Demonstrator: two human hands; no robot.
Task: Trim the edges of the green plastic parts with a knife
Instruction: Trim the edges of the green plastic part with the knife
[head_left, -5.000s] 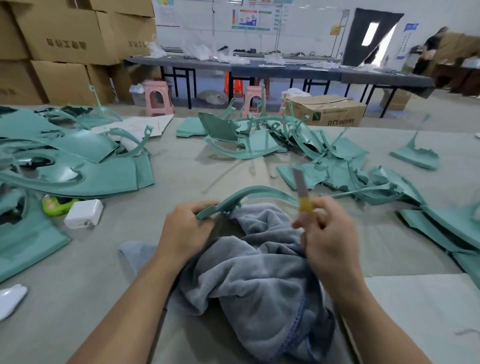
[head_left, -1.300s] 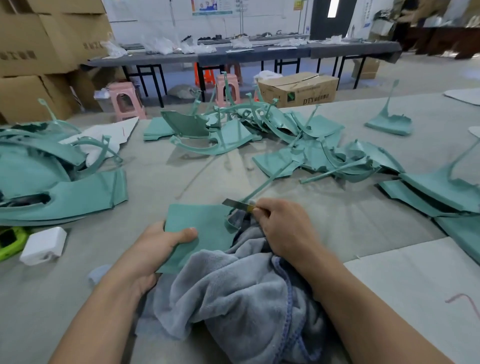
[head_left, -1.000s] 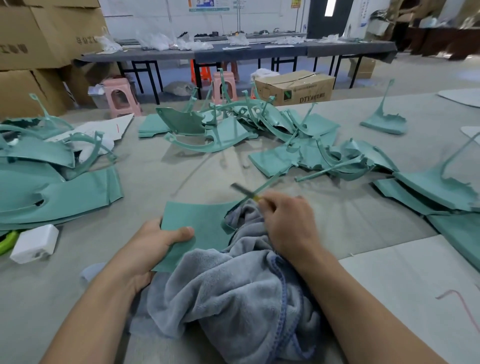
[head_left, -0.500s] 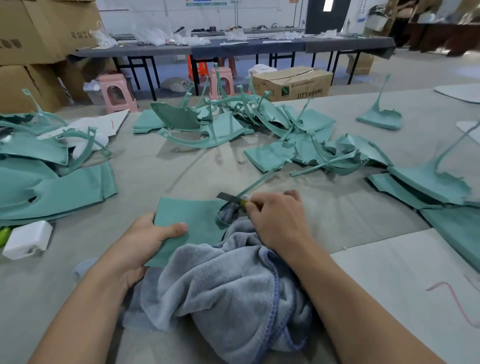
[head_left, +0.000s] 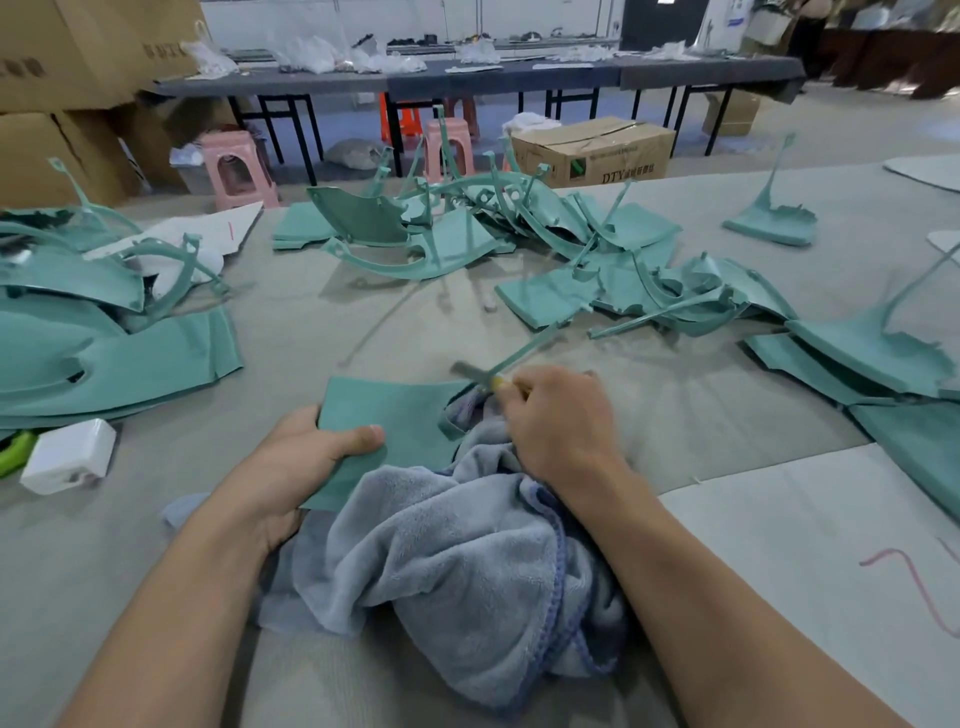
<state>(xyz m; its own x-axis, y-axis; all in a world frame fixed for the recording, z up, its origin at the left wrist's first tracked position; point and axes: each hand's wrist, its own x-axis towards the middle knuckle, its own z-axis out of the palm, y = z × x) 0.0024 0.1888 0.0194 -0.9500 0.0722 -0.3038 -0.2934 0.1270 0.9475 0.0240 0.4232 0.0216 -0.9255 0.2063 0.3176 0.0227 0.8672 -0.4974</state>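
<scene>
Factory workshop, stacked cardboard boxes (head_left: 78, 57) seen at the counter's far left corner, green plastic parts (head_left: 639, 270) heaped across the counter (head_left: 322, 332), long worktables (head_left: 493, 78) ranged behind

A worker's left hand (head_left: 306, 457) and right hand (head_left: 558, 423) meet over a towel (head_left: 457, 561) at the counter's (head_left: 727, 405) near edge, a plastic part (head_left: 395, 415) between them; more parts (head_left: 597, 260) piled behind, a charger block (head_left: 70, 454) far left.

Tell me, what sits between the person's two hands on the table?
In the head view, the flat green plastic part spans from the left hand toward the right hand, with the grey towel bunched below it.
</scene>
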